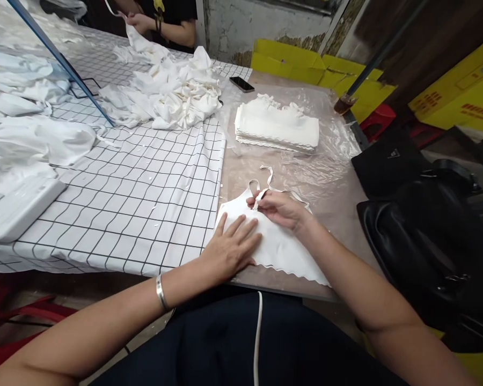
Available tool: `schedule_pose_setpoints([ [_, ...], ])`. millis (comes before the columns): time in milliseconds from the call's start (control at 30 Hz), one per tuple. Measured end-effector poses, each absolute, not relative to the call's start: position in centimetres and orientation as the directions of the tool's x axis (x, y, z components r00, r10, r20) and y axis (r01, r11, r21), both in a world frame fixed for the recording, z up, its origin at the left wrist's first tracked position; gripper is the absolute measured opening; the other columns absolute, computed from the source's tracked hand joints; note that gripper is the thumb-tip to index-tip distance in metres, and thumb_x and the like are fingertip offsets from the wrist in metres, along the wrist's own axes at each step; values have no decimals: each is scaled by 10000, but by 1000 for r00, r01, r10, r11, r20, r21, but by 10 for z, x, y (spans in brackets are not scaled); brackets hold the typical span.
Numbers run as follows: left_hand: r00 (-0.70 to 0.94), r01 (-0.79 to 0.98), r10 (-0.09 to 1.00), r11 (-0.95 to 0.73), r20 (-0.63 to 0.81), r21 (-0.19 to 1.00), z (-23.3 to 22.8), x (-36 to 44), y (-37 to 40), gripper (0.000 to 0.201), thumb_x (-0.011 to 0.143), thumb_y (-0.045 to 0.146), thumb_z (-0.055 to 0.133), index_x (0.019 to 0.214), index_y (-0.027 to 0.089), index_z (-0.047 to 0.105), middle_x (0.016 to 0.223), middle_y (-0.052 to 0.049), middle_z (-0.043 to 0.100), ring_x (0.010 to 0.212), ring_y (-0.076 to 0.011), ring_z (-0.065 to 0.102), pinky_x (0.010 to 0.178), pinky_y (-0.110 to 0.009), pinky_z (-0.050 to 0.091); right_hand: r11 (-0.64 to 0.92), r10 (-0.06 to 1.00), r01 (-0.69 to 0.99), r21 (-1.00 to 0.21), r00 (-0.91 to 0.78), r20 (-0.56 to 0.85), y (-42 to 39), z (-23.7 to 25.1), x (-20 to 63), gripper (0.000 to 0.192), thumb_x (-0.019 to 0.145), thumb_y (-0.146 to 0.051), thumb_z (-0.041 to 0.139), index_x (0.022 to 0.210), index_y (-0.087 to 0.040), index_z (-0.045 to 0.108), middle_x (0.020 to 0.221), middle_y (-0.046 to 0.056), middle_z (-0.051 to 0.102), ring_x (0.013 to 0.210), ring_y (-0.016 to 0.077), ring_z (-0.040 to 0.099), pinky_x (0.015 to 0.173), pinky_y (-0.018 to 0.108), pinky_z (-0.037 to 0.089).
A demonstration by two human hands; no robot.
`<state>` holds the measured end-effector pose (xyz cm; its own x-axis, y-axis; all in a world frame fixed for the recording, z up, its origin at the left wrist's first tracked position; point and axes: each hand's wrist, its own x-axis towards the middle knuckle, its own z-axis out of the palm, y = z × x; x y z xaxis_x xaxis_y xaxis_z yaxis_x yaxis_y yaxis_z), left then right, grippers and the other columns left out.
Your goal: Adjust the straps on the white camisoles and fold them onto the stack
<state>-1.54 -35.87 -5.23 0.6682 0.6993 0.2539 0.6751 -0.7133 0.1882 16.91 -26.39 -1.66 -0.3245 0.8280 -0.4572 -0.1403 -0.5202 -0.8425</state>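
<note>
A white camisole (284, 252) with thin straps and a wavy hem lies flat on the table in front of me. My left hand (231, 246) rests on its left part, palm down with the fingers spread. Near the neckline, my right hand (284, 209) pinches a thin white strap (259, 199) between thumb and fingers. Another loop of strap stands up just left of those fingers, and a loose strap end curls beyond them. Part of the garment is hidden beneath both hands and the right forearm.
Beyond the camisole sits a folded stack of white garments (277, 126) on clear plastic, with a phone (241, 84) behind it. White garments (177, 91) are heaped on the checked cloth (156, 198). Black bags (418, 230) stand at right. Across the table, another person's hand (141, 23) holds white fabric.
</note>
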Motion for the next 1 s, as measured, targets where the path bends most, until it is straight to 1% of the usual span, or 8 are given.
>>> schedule_pose_setpoints([
  [167, 723, 661, 680, -732, 123, 165, -64, -26, -379, 601, 955, 600, 287, 1446, 274, 403, 1530, -48, 367, 1417, -328, 269, 1145, -617, 51, -652, 741, -203, -731, -379, -555, -203, 14, 157, 92, 838, -143, 563, 898, -128, 631, 798, 74, 699, 824, 172, 666, 844, 341, 536],
  [300, 709, 677, 694, -719, 126, 155, -64, -25, -378, 589, 952, 603, 293, 1455, 312, 386, 1535, -29, 358, 1428, -329, 250, 1148, -623, 13, -644, 667, 95, -759, -417, -617, -155, 22, 146, 162, 925, -167, 495, 887, -103, 639, 771, 87, 701, 751, 166, 682, 750, 307, 571],
  [433, 696, 684, 698, -716, 167, 140, -68, -26, -382, 573, 952, 594, 315, 1461, 336, 366, 1543, -13, 343, 1435, -334, 227, 1143, -636, -11, -618, 510, 450, -645, -395, -764, -135, 14, 142, 212, 948, -199, 494, 849, -88, 645, 758, 110, 703, 704, 160, 687, 644, 246, 575],
  [533, 683, 688, 700, -712, 207, 139, -70, -26, -383, 561, 950, 592, 334, 1449, 339, 381, 1536, -16, 356, 1424, -353, 249, 1125, -666, -20, -614, 448, 537, -579, -367, -815, -133, 7, 147, 214, 941, -186, 511, 800, -91, 642, 741, 99, 697, 678, 147, 681, 619, 223, 574],
  [633, 703, 655, 665, -743, 251, 135, -69, -20, -380, 559, 955, 576, 338, 1383, 244, 476, 1497, -73, 416, 1397, -368, 304, 1120, -678, 4, -602, 496, 497, -624, -380, -781, -136, 5, 151, 227, 935, -155, 516, 753, -98, 638, 707, 70, 679, 640, 119, 657, 605, 200, 567],
  [767, 835, 472, 492, -871, 246, 139, -66, -9, -370, 549, 963, 523, 362, 1219, 94, 588, 1432, -157, 483, 1337, -325, 417, 1158, -509, 218, -511, 654, 568, -646, -230, -720, -140, 6, 149, 233, 888, -110, 590, 656, -111, 605, 540, 5, 575, 447, 59, 504, 435, 140, 457],
  [867, 861, 428, 458, -887, 219, 173, -68, -6, -366, 543, 964, 522, 365, 1305, 133, 530, 1448, -131, 471, 1345, -317, 412, 1129, -479, 283, -443, 731, 646, -621, -140, -668, -140, 8, 148, 245, 834, -111, 666, 611, -128, 568, 476, -13, 515, 411, 61, 459, 365, 143, 375],
  [1000, 862, 430, 456, -889, 221, 157, -74, -8, -367, 574, 983, 530, 298, 1435, 191, 398, 1506, -80, 402, 1397, -310, 324, 1147, -504, 222, -543, 716, 467, -698, -177, -675, -138, 14, 148, 270, 895, -206, 617, 641, -145, 548, 501, -17, 519, 417, 56, 452, 371, 142, 373],
])
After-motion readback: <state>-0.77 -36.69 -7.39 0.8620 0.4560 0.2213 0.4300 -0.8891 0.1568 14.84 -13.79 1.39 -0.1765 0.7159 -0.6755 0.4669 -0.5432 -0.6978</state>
